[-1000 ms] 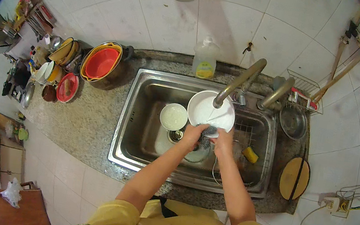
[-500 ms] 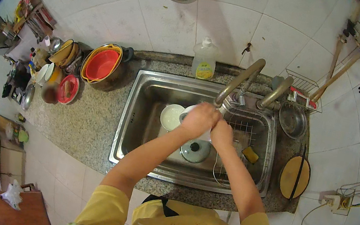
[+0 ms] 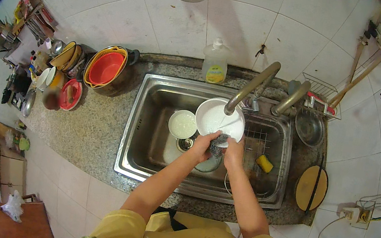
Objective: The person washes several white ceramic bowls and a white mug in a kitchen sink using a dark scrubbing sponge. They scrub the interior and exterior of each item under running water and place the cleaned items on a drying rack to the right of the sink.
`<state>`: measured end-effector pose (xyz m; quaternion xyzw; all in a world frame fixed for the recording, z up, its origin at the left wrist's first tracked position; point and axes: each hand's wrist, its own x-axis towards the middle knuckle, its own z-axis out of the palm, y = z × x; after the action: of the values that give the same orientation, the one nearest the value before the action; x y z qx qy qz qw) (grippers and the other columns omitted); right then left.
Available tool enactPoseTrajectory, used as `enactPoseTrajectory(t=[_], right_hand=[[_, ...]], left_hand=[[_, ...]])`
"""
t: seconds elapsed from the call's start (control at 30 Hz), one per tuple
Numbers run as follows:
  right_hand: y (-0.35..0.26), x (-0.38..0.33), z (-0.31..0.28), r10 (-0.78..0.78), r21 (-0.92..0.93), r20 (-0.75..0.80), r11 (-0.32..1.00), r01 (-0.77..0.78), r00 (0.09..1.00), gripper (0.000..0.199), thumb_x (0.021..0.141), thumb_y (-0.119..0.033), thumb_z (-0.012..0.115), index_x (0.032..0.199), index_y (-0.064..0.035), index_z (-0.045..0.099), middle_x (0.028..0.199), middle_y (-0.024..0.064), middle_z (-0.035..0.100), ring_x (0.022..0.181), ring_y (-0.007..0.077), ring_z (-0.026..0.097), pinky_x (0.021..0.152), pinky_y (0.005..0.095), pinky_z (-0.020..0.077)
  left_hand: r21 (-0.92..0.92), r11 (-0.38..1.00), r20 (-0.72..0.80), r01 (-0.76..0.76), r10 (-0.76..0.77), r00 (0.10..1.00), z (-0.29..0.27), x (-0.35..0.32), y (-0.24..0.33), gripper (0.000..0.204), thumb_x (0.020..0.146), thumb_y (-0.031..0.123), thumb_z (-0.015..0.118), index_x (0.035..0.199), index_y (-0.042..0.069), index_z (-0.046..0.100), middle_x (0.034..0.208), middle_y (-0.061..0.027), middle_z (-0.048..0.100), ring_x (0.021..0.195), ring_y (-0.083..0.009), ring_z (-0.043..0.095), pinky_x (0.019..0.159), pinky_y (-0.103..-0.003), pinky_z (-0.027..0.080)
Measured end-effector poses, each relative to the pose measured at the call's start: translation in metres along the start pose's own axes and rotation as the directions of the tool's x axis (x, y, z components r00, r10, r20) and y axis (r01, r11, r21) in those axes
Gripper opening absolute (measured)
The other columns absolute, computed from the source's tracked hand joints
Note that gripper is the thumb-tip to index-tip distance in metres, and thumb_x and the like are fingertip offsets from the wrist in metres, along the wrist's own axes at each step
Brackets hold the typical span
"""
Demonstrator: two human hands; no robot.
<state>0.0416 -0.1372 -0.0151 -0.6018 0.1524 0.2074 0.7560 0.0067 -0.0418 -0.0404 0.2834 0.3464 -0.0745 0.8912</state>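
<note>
Pale tiles [image 3: 174, 28] cover the wall across the top of the frame, and below them we see a speckled stone countertop [image 3: 95, 127] with a steel sink [image 3: 163, 153] set into it at the centre. From the lower edge both forearms reach up into the sink. Our left hand [image 3: 202, 147] is closed on a grey scouring pad [image 3: 217, 148], which is at the near rim of a large white bowl [image 3: 214, 116]. Our right hand [image 3: 234, 152] grips that same rim, a little further right. The large bowl is just right of the frame's centre, under the tip of a metal faucet [image 3: 260, 82]; whether its base touches anything, we cannot tell. Close on its left, a smaller white bowl [image 3: 183, 124] is in the sink, just above the drain [image 3: 185, 143]. We can make out a glass lid [image 3: 208, 165] partly hidden behind our hands. Further right, a yellow sponge [image 3: 264, 164] lies near a wire rack [image 3: 258, 141]. At upper centre, a clear bottle [image 3: 215, 63] stands behind the sink. Towards the upper left, a red basin [image 3: 106, 68] sits nested in a yellow basket.
</note>
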Motion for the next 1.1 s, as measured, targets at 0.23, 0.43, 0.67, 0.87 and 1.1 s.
enactPoseTrajectory(t=[0.23,0.43,0.67,0.87,1.1], right_hand=[[0.002,0.019,-0.033,0.253,-0.016,0.202,0.967,-0.255,0.946,0.034,0.078,-0.013,0.049,0.104,0.0068,0.042,0.1,0.0204,0.052,0.088,0.0313,0.056,0.071,0.0383,0.0506],[-0.028,-0.018,-0.014,0.258,0.654,0.589,0.405,-0.64,0.766,0.039,0.084,-0.02,0.05,0.108,0.0089,0.039,0.117,0.0209,0.042,0.113,0.03,0.038,0.096,0.0361,0.034],[-0.017,-0.006,0.001,0.132,0.732,0.311,0.598,-0.326,0.941,0.027,0.085,-0.011,0.047,0.107,0.0028,0.041,0.109,0.0116,0.048,0.104,0.0235,0.046,0.094,0.0365,0.0366],[-0.026,-0.013,-0.002,-0.044,0.321,0.274,0.946,-0.049,0.961,0.024,0.088,-0.021,0.044,0.1,-0.0018,0.05,0.097,0.0045,0.053,0.093,0.0164,0.05,0.082,0.0303,0.0397],[-0.013,-0.02,0.011,-0.296,-0.123,0.028,0.947,0.297,0.955,0.034,0.088,-0.03,0.043,0.086,0.0018,0.054,0.075,0.0009,0.05,0.067,0.0088,0.041,0.062,0.0238,0.0355]], left_hand=[[0.872,0.221,0.107,-0.437,0.785,0.611,-0.036,0.002,0.029,0.023,0.072,0.004,0.054,0.094,-0.001,0.051,0.081,-0.0161,0.059,0.073,-0.0323,0.057,0.064,-0.038,0.044],[0.867,-0.263,0.435,-0.423,0.812,0.388,-0.017,-0.032,0.06,0.041,0.064,-0.005,0.056,0.103,0.004,0.046,0.091,-0.0186,0.055,0.086,-0.0367,0.052,0.072,-0.039,0.042],[0.866,-0.196,0.46,-0.459,0.67,0.582,-0.027,-0.047,0.055,0.054,0.062,0.0,0.064,0.112,0.003,0.045,0.101,-0.0161,0.052,0.093,-0.0331,0.051,0.08,-0.037,0.041],[0.746,0.15,0.387,-0.649,0.696,0.605,-0.028,-0.057,0.053,0.057,0.066,0.009,0.067,0.118,0.002,0.043,0.109,-0.013,0.05,0.099,-0.0256,0.052,0.085,-0.031,0.039],[0.698,-0.072,0.411,-0.713,0.855,0.316,0.042,-0.037,0.067,0.055,0.061,0.014,0.072,0.108,0.001,0.046,0.107,-0.0132,0.047,0.096,-0.0274,0.047,0.083,-0.033,0.038]])
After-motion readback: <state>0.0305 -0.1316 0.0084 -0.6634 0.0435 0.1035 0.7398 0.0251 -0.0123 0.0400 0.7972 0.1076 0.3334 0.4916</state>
